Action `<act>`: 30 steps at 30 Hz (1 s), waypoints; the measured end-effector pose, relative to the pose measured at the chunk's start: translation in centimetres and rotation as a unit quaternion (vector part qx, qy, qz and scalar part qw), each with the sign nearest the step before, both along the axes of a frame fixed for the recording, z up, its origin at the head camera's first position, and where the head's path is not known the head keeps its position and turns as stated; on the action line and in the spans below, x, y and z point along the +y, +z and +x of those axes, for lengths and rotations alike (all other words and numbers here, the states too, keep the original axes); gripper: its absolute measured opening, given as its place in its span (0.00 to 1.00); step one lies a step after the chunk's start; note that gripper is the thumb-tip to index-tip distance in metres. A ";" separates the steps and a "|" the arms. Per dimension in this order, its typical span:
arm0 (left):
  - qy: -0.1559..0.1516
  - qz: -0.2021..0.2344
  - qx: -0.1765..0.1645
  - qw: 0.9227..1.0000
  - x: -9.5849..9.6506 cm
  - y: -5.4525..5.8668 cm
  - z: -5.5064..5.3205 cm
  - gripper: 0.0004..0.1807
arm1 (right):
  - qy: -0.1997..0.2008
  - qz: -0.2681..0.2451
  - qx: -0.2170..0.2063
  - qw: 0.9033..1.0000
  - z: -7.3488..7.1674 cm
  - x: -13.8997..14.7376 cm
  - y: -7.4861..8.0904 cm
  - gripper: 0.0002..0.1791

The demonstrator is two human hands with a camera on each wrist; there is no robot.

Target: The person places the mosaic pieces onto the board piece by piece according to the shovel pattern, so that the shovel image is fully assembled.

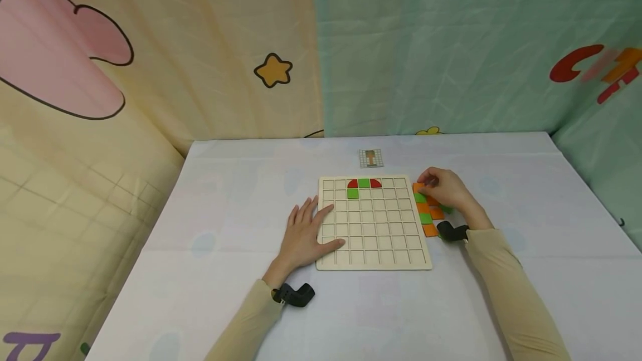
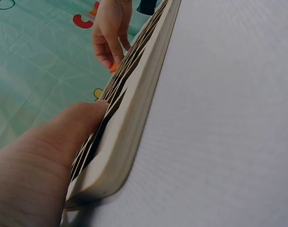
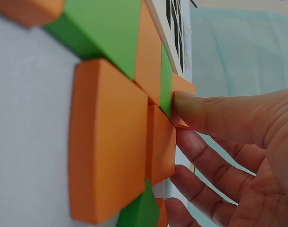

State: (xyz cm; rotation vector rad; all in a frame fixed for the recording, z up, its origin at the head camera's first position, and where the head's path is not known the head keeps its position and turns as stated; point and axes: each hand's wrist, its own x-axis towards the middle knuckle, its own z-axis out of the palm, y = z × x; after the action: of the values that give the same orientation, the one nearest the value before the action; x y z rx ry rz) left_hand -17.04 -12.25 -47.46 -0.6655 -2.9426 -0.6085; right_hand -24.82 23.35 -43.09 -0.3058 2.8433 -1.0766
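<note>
A pale wooden grid board [image 1: 376, 258] lies on the table, with two red rounded pieces [image 1: 375, 184] and two green squares [image 1: 353, 194] in its upper cells. My left hand [image 1: 302, 238] rests on the board's left edge, fingers spread, thumb over the lower cells. Beyond the right edge, my right hand [image 1: 448, 188] pinches an orange square tile [image 3: 183, 85] between thumb and fingers, at the far end of a cluster of tiles. Orange tiles [image 3: 118, 142] and green tiles [image 3: 103, 33] lie side by side there, some partly covered by the hand.
Behind the board lies a small card [image 1: 370, 158] printed with a grid and a figure. A white cloth [image 1: 200, 294] covers the table. Printed curtains [image 1: 441, 43] hang at the back and sides. Black wrist devices [image 1: 296, 295] sit on both wrists.
</note>
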 end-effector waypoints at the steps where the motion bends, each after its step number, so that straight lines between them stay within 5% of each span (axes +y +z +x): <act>1: 0.000 0.001 0.001 1.000 0.0 0.0 0.0 0.44 | 0.000 -0.002 0.000 1.000 0.0 0.0 0.0 0.09; 30: 0.002 -0.007 0.006 1.000 0.0 -0.1 -0.1 0.45 | -0.019 -0.022 -0.010 1.000 0.4 -0.1 1.0 0.10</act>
State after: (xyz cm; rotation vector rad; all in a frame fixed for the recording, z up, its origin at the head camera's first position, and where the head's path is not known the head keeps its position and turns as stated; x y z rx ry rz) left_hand -17.13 -12.30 -47.61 -0.6611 -2.9391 -0.5806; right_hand -24.41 23.29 -42.13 -0.2432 2.8225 -1.1434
